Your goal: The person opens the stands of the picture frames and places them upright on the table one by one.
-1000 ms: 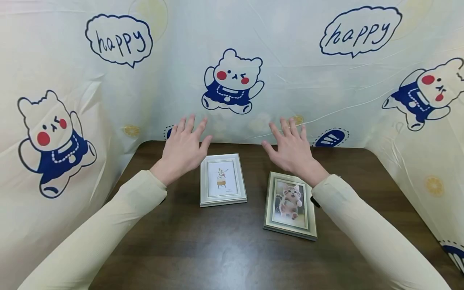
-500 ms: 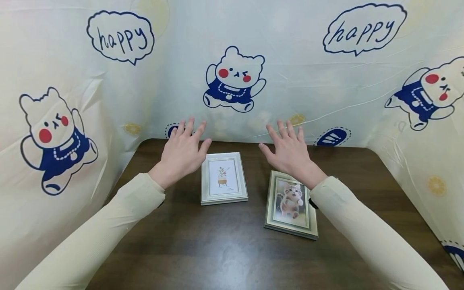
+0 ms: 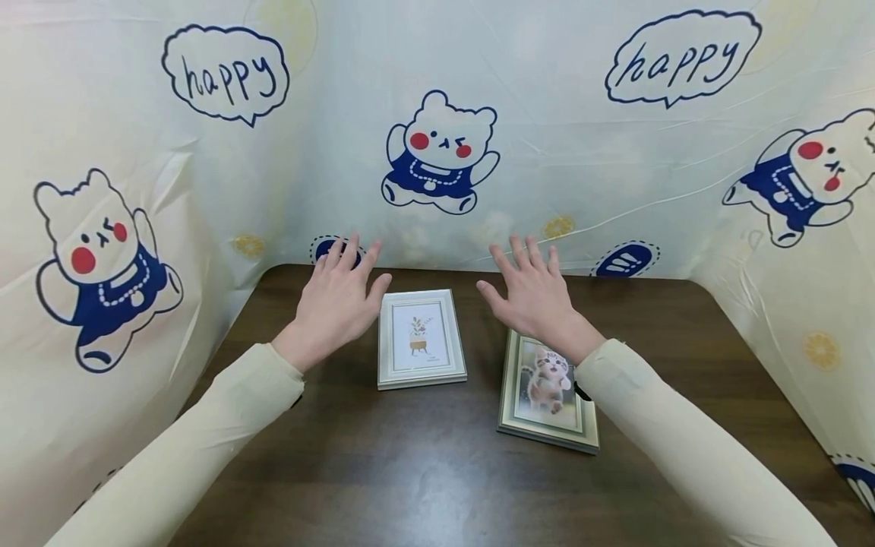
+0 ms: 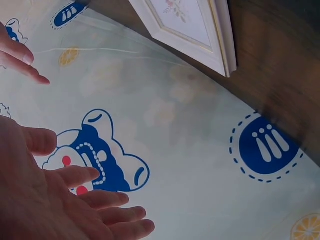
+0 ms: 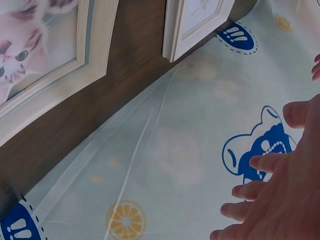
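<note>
Two picture frames lie face up on a dark wood table (image 3: 328, 456). The white picture frame (image 3: 387, 365), with a potted plant print, is left of the middle. To its right and nearer lies the gold-green picture frame (image 3: 507, 406) with a kitten photo. My left hand (image 3: 335, 300) hovers with spread fingers beside the white frame's upper left corner, its thumb overlapping that corner in the head view. My right hand (image 3: 536, 296), fingers also spread, hangs above the kitten frame and covers its top right part. Both palms hold nothing; in the left wrist view the left hand (image 4: 75, 195) shows bare.
A pale cloth (image 3: 547, 152) printed with cartoon bears and the word happy hangs round the table's back and sides. The table's far edge (image 3: 437, 271) runs just behind the hands. Cream sleeves (image 3: 656, 410) cover both forearms.
Both hands have shifted slightly left and a little nearer to me, with fingers still spread. The two picture frames have stayed in place.
</note>
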`<state>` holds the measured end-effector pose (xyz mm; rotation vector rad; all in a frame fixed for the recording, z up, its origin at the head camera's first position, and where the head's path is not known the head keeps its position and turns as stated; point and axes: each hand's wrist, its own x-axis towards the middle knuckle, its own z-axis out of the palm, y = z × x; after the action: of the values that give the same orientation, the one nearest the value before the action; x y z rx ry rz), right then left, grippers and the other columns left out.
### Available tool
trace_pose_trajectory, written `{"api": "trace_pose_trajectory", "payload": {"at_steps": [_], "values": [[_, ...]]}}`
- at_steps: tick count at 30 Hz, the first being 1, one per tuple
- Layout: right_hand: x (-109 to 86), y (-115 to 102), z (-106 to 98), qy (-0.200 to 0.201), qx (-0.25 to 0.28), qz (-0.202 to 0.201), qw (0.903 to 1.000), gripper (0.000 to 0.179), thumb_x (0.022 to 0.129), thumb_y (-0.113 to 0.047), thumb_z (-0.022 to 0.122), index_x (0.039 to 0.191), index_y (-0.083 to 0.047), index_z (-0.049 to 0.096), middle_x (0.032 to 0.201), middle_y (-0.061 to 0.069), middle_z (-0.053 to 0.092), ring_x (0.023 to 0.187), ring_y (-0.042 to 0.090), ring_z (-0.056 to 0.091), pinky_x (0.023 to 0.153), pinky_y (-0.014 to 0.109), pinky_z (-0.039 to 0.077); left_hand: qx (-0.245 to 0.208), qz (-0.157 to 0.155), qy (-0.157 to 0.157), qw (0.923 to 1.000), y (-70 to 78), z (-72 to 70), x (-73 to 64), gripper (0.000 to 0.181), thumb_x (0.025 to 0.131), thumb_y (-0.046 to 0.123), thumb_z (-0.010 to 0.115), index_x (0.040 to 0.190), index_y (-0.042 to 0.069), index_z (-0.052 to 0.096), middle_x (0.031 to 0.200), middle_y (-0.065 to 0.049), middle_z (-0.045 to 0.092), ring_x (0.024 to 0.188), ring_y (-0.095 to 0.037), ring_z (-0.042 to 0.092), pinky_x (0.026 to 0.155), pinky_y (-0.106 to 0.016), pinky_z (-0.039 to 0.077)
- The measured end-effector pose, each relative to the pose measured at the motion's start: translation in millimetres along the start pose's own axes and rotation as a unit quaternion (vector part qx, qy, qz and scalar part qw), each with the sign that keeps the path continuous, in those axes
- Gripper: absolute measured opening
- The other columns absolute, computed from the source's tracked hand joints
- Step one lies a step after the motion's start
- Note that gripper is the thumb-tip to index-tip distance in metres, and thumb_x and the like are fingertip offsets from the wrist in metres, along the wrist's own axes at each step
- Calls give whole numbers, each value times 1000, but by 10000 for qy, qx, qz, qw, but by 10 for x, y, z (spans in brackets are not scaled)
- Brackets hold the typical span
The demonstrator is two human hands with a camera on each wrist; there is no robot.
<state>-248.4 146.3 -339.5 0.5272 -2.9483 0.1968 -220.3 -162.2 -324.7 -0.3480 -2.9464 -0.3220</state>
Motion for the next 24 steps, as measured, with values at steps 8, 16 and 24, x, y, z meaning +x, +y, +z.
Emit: {"api": "trace_pose_trajectory", "payload": {"at_steps": [8,16,24], "values": [[-11,-63,40,40,0,-101,9999,76,107,-62,37,168,-17,29,173,19,15,160,41,6,122,66,1,-7,10,-13,10000,-11,45,-53,65,112,45,38,167,11,29,171,-26,15,156,-50,14,123,-63,13],[-27,-104,111,-28,8,-115,9999,76,107,-61,39,168,-17,29,173,20,15,160,40,5,122,66,0,1,-44,-82,10000,-39,84,-104,67,111,44,41,167,11,28,171,-26,16,155,-52,12,123,-64,12],[-28,-165,183,-62,-67,-188,9998,74,107,-61,39,168,-18,30,173,19,17,160,40,8,123,65,1,-54,-60,-63,9999,-50,134,-158,66,111,41,43,166,8,30,168,-29,22,155,-52,16,123,-61,15]]}}
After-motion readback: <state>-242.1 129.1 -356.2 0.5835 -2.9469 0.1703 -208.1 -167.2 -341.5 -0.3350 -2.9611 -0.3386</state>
